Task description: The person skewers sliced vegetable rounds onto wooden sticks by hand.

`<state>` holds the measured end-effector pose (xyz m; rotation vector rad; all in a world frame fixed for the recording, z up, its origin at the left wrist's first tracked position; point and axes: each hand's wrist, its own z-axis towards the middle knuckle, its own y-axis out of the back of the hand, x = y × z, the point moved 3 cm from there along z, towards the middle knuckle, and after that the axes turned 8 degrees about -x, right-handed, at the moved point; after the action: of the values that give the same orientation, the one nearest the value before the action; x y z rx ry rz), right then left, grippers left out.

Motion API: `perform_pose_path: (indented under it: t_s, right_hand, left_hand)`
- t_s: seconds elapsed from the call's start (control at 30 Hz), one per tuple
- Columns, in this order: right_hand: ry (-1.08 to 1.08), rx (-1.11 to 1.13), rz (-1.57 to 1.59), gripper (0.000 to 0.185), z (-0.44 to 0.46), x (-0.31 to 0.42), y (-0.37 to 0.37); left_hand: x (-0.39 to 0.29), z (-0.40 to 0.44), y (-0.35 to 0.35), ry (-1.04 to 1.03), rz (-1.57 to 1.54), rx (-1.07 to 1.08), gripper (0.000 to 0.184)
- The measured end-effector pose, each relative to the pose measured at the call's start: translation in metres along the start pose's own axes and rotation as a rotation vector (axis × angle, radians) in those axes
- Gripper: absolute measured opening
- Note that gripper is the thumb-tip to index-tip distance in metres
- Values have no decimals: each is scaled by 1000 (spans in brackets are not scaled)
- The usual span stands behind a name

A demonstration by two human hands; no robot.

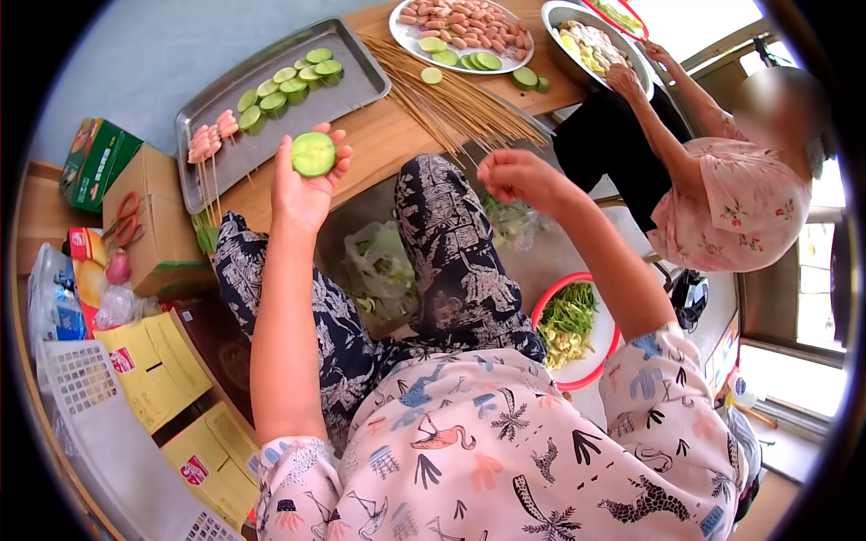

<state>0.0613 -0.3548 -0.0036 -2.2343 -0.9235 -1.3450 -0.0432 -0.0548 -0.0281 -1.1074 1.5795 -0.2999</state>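
A round zucchini slice (313, 154) rests in my left hand (307, 185), gripped between thumb and fingers with its cut face up. My right hand (523, 180) is closed in a pinch at the edge of the table, on what looks like a thin bamboo skewer pointing up and left. Beside it a wide pile of bamboo skewers (451, 95) lies across the wood. On the metal tray (298, 122) are rows of zucchini slices (287, 87) and several skewers threaded with pink meat pieces (206, 142).
A plate (410, 41) holds small sausages and zucchini slices; a zucchini end (524, 78) lies nearby. At right a person (722, 189) works over a metal bowl (552, 16). A red-rimmed basin (618, 334) of greens stands below. Scissors (126, 219) lie on a carton (162, 216).
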Motion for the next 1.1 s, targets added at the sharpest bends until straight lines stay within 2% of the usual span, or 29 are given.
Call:
perform_pose_path:
  t_s: [0.1, 0.2, 0.23, 0.3, 0.4, 0.47, 0.57, 0.63, 0.7, 0.83, 0.9, 0.97, 1.03, 1.1]
  right_hand:
    - [53, 59, -16, 7, -42, 2, -34]
    - [72, 133, -39, 5, -65, -4, -66]
    - [86, 164, -54, 4, -68, -8, -73]
    - [123, 123, -167, 4, -74, -9, -86]
    - [87, 155, -150, 5, -73, -13, -98]
    - [215, 205, -253, 10, -71, -14, -105]
    - [263, 246, -315, 15, -65, 1, -113]
    - [307, 250, -240, 23, -55, 11, -126]
    - [312, 108, -33, 21, -55, 41, -146]
    - [361, 88, 11, 19, -31, 38, -165]
    - [360, 51, 77, 20, -30, 41, -166]
    - [368, -33, 22, 22, -31, 42, -161]
    - [354, -38, 22, 24, -32, 39, -154]
    - [337, -18, 6, 26, -38, 40, -154]
  left_hand:
    - [-6, -13, -13, 14, 51, 45, 54]
    - [-13, -30, -31, 31, 95, 214, 54]
    - [-17, -35, -33, 22, 99, 209, 54]
    - [-24, -46, -38, 41, 44, 324, 54]
    - [-37, -58, -39, -27, 75, 310, 54]
    - [-44, -65, -36, -52, 112, 334, 54]
    - [-48, -77, -36, -68, 173, 352, 55]
    - [-44, -83, -36, -62, 197, 345, 56]
    - [-37, -85, -37, -8, 183, 366, 57]
    - [-32, -88, -35, -8, 147, 375, 59]
    - [-39, -87, -27, -71, 18, 241, 60]
    - [-43, -83, -8, -92, -15, 179, 57]
    - [-48, -82, 2, -108, -125, 266, 52]
    - [-49, -85, 3, -128, -146, 227, 50]
